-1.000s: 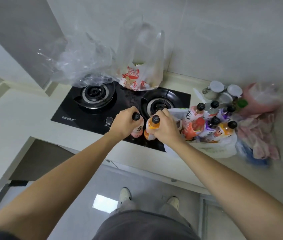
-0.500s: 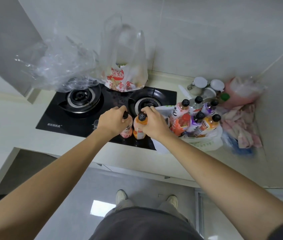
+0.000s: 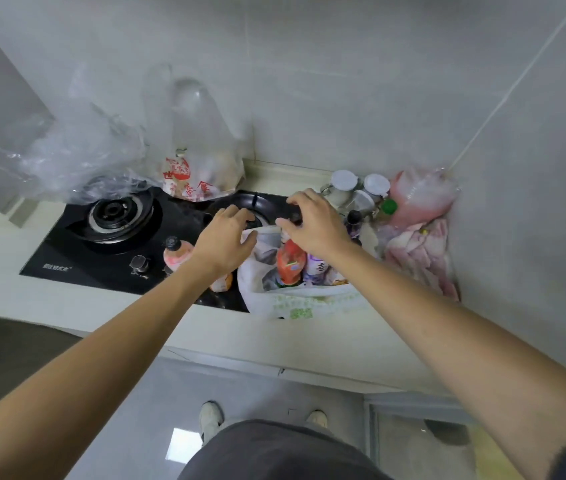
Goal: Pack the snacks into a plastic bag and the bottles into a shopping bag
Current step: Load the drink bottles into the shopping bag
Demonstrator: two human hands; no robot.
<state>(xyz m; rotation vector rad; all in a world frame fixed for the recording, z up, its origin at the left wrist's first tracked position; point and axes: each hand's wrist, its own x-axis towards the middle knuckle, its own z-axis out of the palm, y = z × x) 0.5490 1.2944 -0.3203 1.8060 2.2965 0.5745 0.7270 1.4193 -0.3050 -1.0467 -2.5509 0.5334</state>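
Bottles (image 3: 290,261) fill the shopping bag (image 3: 295,303) as our fingers (image 3: 240,216), having released two bottles, now pinch its rim open; pink bottle (image 3: 176,254) waits behind our left fingers.

**Bags and bottles on the cooktop and counter**

White shopping bag (image 3: 295,303) sits at the hob's right edge, mouth open, green print on its front. Bottles stand upright inside: a red-labelled bottle (image 3: 290,261) and a purple-labelled bottle (image 3: 316,266); others are partly hidden. A pink bottle (image 3: 176,254) with black cap stands upright on the black hob, left of the bag. An orange bottle (image 3: 222,282), mostly hidden, stands just beside the bag. A clear plastic bag (image 3: 198,161) of snacks, red print, stands behind the burners.
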